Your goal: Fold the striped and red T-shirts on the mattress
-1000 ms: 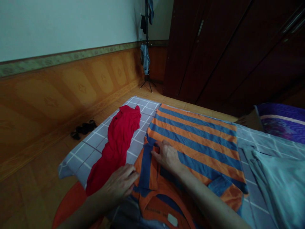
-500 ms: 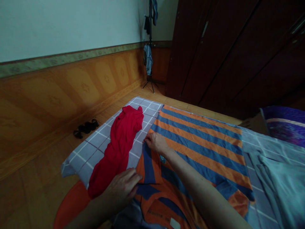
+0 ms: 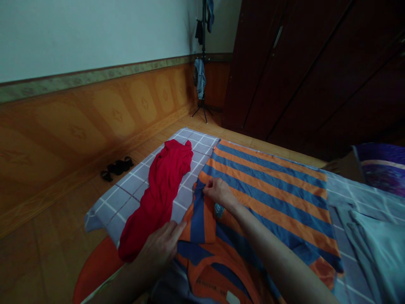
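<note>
Dim room light, greenish pale wall, wardrobe [image 3: 303, 76] sunk in shadow, soft detail, wide-angle stretching toward the edges

The striped shirt [image 3: 253, 177] is smooth cloth; the wardrobe [image 3: 300, 76] looks like dark wood.

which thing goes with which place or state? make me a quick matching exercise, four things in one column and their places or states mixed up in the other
Things
1. striped shirt
2. red garment
3. black footwear
4. clothes stand

Places or states
A. on the floor, off to the left
B. upright in the far corner, near the dark wardrobe
C. bunched up lengthwise on the checked cloth
D. mostly spread out, with the left hand and right hand at one sleeve

Right pairs
1-D, 2-C, 3-A, 4-B
</note>
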Available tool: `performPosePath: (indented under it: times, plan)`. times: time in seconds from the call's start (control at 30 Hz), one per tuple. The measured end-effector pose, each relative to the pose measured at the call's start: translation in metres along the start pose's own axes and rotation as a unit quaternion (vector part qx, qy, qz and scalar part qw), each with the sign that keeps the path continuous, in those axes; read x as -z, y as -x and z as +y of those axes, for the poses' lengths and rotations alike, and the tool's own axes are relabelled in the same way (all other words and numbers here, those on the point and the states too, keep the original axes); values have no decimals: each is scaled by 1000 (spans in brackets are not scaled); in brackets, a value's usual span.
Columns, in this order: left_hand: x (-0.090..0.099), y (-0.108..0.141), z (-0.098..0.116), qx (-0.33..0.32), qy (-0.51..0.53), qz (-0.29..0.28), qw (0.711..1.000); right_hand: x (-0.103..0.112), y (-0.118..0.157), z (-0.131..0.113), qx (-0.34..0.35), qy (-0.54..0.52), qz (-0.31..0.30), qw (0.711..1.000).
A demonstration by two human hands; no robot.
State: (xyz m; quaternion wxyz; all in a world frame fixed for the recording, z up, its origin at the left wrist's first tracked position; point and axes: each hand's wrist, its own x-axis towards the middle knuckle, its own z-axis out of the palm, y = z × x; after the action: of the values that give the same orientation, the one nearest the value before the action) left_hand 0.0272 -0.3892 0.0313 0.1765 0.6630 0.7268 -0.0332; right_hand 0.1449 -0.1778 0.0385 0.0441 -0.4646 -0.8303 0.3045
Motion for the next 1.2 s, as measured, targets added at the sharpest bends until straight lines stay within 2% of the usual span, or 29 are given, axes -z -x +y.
performPosePath:
  times: [0.07, 0.17, 0.3, 0.37, 0.43, 0.5, 0.7, 0.87, 0.97, 1.1, 1.2]
  plan:
    - [-3, 3, 1, -25, 1, 2, 1000, 0, 1, 3, -12, -5, 10, 1000]
    - [-8, 5, 0, -66, 1, 39, 997, -4, 4, 6, -18, -24, 6, 1000]
    - [-15, 5, -1, -134, 11, 133, 982, -7, 7, 11, -18, -65, -23, 997]
    - [-16, 5, 0, -186, 19, 197, 962, -5, 9, 14, -27, -81, -18, 996]
    - [-15, 5, 2, -221, 16, 237, 946, -3, 16, 15, -41, -88, -1, 995]
    - [-14, 5, 4, -214, 4, 232, 949, -3, 27, 15, -46, -94, 5, 995]
    - [-15, 7, 2, -159, 3, 157, 975, -5, 59, 18, -15, -121, -14, 992]
    - [-19, 7, 1, -145, -2, 112, 983, -4, 65, 34, -60, -26, 11, 998]
    - [-19, 7, 1, -139, -12, 92, 986, -7, 76, 36, -40, 3, 3, 999]
    - [-10, 8, -1, -149, -4, 93, 984, -6, 92, 31, 6, -77, -15, 997]
    - [5, 2, 1, -152, 25, 101, 983, -1, 94, 31, -9, -186, -48, 981]
